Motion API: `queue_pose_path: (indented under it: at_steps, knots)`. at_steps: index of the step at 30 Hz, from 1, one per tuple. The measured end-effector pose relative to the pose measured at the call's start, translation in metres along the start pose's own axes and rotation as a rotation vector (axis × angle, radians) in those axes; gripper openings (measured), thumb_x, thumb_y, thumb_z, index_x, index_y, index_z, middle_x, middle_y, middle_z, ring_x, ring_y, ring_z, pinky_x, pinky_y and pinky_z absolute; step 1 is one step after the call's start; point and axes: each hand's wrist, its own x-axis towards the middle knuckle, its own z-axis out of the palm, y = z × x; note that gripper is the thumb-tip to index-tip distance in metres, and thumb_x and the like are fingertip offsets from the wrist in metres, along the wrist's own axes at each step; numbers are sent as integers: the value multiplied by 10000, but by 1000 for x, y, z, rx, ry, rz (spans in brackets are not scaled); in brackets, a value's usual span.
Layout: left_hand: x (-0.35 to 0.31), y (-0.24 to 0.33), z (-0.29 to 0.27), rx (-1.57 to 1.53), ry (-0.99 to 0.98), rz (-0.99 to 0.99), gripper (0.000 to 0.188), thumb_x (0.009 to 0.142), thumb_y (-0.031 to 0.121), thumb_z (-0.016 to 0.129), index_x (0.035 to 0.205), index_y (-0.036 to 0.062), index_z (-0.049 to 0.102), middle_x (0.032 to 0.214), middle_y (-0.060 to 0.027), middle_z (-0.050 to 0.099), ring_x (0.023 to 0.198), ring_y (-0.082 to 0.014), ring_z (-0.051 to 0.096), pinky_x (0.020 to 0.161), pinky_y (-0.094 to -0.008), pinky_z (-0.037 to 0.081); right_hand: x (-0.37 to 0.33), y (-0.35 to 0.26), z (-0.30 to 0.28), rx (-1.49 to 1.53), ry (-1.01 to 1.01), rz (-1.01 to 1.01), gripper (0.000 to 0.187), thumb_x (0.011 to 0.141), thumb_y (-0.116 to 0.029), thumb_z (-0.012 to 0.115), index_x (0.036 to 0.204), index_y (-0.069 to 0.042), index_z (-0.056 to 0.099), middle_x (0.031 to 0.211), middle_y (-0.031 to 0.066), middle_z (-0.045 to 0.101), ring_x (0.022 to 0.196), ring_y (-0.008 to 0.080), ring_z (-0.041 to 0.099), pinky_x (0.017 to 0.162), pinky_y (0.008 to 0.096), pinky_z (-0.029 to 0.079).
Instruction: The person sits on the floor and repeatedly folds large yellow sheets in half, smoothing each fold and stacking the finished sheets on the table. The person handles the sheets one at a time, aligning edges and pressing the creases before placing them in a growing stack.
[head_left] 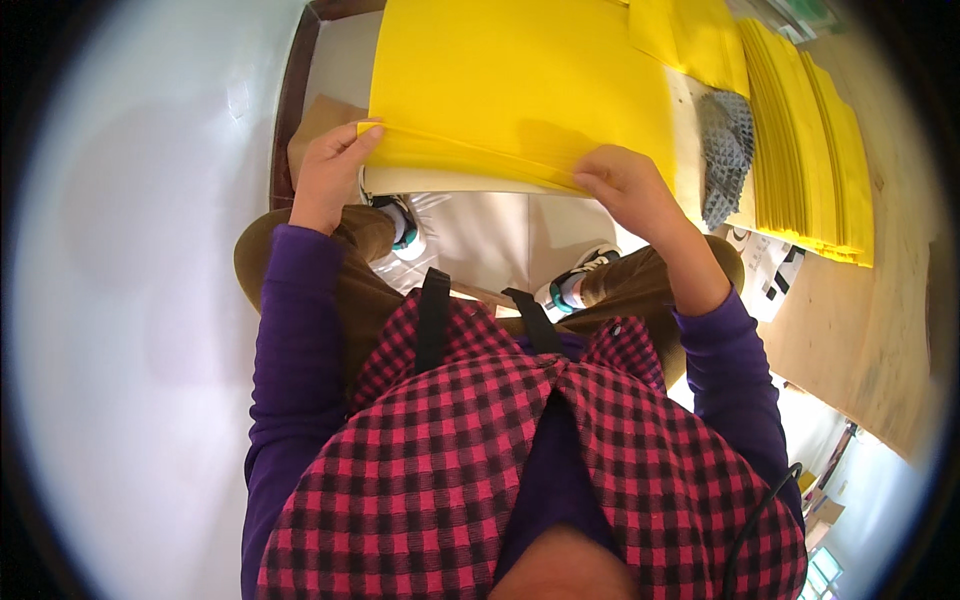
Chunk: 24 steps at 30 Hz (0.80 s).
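Note:
A large yellow fabric sheet [500,80] lies flat over a pale board [440,183] in front of me. Its near edge is folded up into a narrow strip. My left hand [332,172] pinches the left corner of that fold between thumb and fingers. At the right end of the same edge, my right hand [627,185] is closed on the fabric, thumb toward the fold. The fold slants a little, lower toward the right hand. Fingertips of the right hand are partly hidden under the knuckles.
Right of the sheet lies a crumpled grey textured cloth [726,155]. Beyond it, stacked folded yellow fabric [800,140] rests on a wooden table [840,330]. Another yellow piece [695,40] overlaps at the far right. A brown cardboard piece [318,128] sits by the left edge.

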Motion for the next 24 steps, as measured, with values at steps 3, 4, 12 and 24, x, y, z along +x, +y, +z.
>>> queue_pose_path:
  at_steps: [3, 4, 12, 24]
  knots:
    - [0, 1, 0, -5, -3, 5, 272, 919, 173, 620, 1090, -35, 663, 986, -12, 664, 911, -77, 572, 834, -225, 436, 0, 1, 2, 15, 17, -11, 148, 856, -124, 639, 900, 17, 646, 799, 148, 623, 729, 263, 604, 668, 341, 480]
    - [-1, 1, 0, -14, -5, 10, 266, 917, 166, 622, 1090, -32, 663, 982, -9, 663, 904, -76, 572, 827, -225, 438, -1, 1, 2, 32, 23, -7, 148, 858, -125, 638, 899, 18, 646, 793, 146, 620, 722, 258, 599, 664, 338, 478]
    - [1, -4, -3, -19, -58, -5, 289, 874, 104, 649, 1125, -41, 638, 980, -16, 665, 885, -73, 573, 817, -224, 444, -2, 2, 4, 74, 10, 31, 148, 860, -122, 641, 892, 22, 643, 762, 127, 607, 680, 216, 576, 637, 312, 465]
    - [4, -8, -3, -64, -93, 30, 319, 856, 74, 651, 1151, -46, 621, 1006, -39, 672, 906, -86, 583, 850, -230, 444, 26, -28, 19, 21, -20, -29, 196, 834, -208, 659, 887, -20, 678, 812, 133, 645, 739, 261, 622, 672, 349, 491]
